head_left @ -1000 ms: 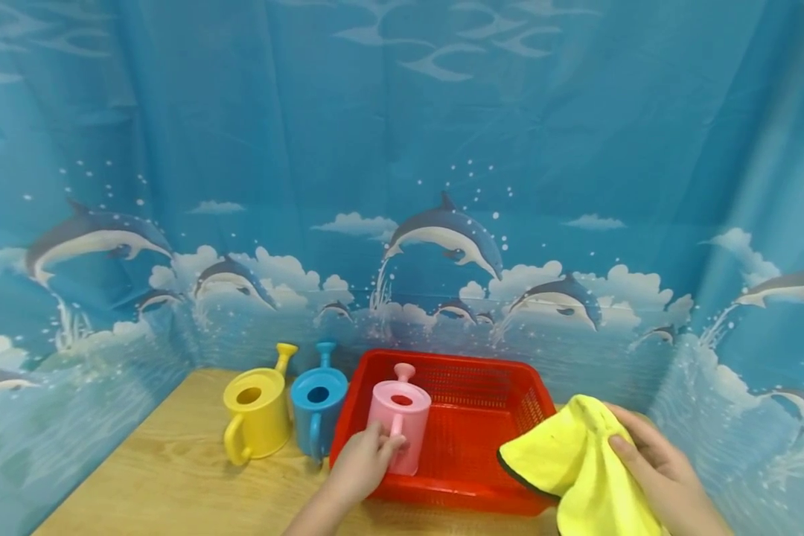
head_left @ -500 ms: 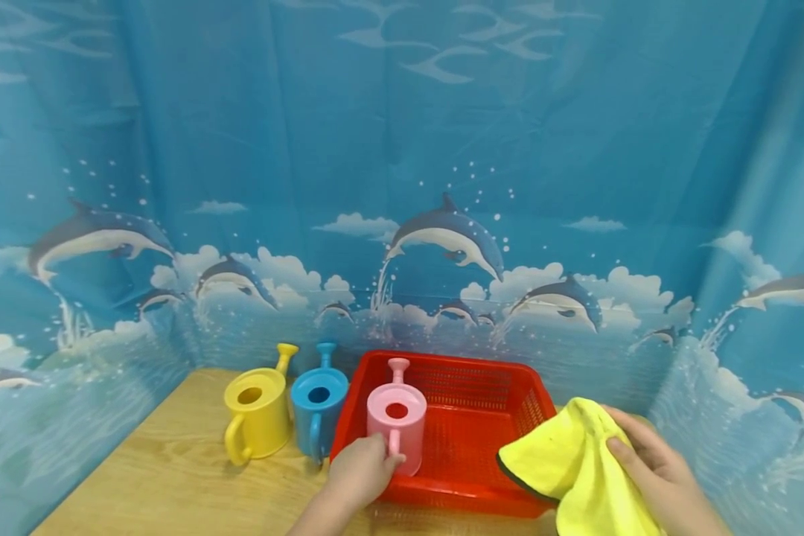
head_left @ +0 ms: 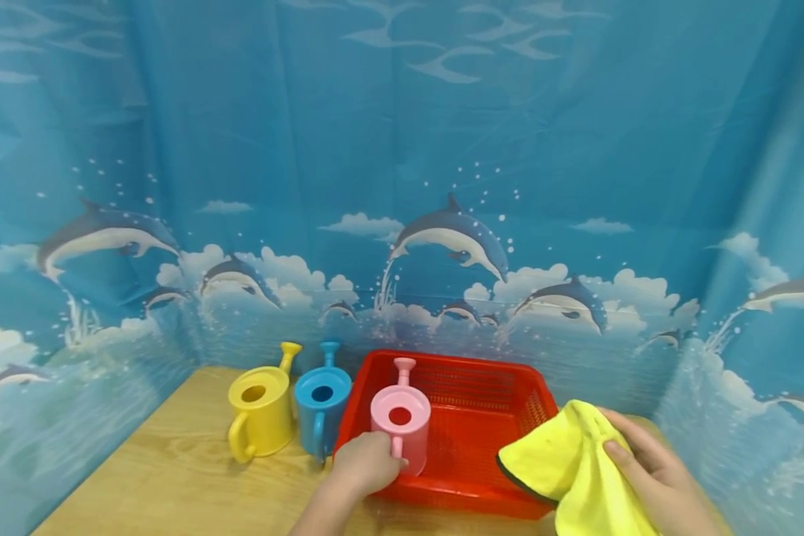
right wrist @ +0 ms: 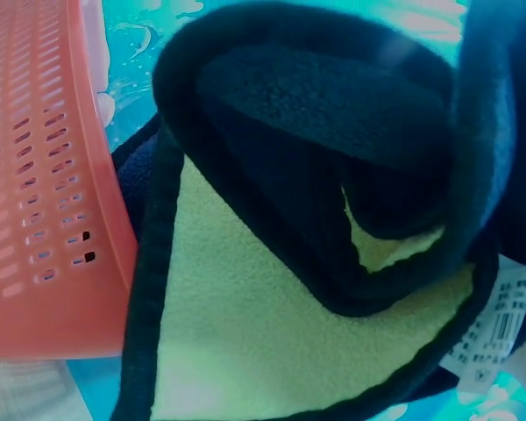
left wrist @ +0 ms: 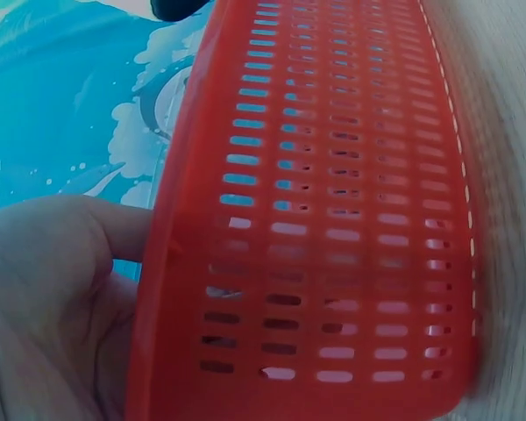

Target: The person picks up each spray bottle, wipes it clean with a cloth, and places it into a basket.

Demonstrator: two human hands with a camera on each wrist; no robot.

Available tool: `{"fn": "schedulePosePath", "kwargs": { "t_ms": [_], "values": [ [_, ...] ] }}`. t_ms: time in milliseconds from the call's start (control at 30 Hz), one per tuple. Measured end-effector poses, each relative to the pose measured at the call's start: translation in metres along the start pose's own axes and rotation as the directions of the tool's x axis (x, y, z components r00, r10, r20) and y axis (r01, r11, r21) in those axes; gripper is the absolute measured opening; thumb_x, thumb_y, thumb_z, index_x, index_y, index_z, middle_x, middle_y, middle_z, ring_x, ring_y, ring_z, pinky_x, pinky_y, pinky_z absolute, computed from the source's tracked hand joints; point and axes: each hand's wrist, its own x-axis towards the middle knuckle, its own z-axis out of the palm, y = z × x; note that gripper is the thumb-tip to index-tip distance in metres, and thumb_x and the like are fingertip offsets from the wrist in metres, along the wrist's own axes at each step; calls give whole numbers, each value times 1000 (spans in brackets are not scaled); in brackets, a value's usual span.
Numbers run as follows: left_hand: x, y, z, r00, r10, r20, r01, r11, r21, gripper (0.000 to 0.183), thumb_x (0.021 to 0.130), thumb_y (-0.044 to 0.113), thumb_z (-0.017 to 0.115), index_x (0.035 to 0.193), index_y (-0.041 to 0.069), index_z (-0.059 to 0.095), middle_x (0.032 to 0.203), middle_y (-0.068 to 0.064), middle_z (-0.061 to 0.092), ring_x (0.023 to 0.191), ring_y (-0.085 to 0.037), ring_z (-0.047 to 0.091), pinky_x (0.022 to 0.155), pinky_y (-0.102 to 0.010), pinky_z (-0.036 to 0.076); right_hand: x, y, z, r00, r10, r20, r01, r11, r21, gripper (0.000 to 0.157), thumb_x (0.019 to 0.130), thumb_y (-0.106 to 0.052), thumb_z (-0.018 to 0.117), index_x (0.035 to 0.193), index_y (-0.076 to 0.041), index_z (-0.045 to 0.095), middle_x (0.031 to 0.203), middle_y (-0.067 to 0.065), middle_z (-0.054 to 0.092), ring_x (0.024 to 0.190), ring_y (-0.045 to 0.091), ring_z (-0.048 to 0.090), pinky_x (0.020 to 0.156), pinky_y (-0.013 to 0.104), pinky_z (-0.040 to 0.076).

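In the head view a pink watering can (head_left: pixel 415 441) stands upright inside the left end of a red plastic basket (head_left: pixel 469 493). My left hand (head_left: pixel 365 461) grips its handle from the near side, over the basket's front-left rim. In the left wrist view, pink shows through the slots of the basket wall (left wrist: pixel 342 219), and the left hand (left wrist: pixel 48 298) is behind the rim. To the right of the basket, my right hand (head_left: pixel 663 476) holds a bunched yellow cloth (head_left: pixel 589 465) with dark edging. The right wrist view shows the hanging cloth (right wrist: pixel 245 342) beside the basket, with the hand hidden.
Left of the basket, a blue watering can (head_left: pixel 321 409) stands close to its side. A yellow watering can (head_left: pixel 261 413) is beside that one, both on the wooden table (head_left: pixel 167 461). Behind everything hangs a blue dolphin-print curtain (head_left: pixel 348 171). A white label (right wrist: pixel 493 329) dangles from the cloth.
The pink watering can has gone from slightly tilted to upright and sits a little lower in the basket. My left hand has turned with it. The right hand and cloth have hardly moved.
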Motion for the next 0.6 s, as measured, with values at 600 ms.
{"fn": "schedulePosePath", "kwargs": {
  "t_ms": [600],
  "values": [
    [-6,-2,-4,999,46,-22,-46,999,-12,23,84,32,62,78,9,60,59,-2,50,56,-17,47,54,-30,42,1,3,1,999,24,-40,-23,999,23,45,100,-25,36,141,-9,27,119,-22,39,90,13,60,69,32,53]
  ]
}}
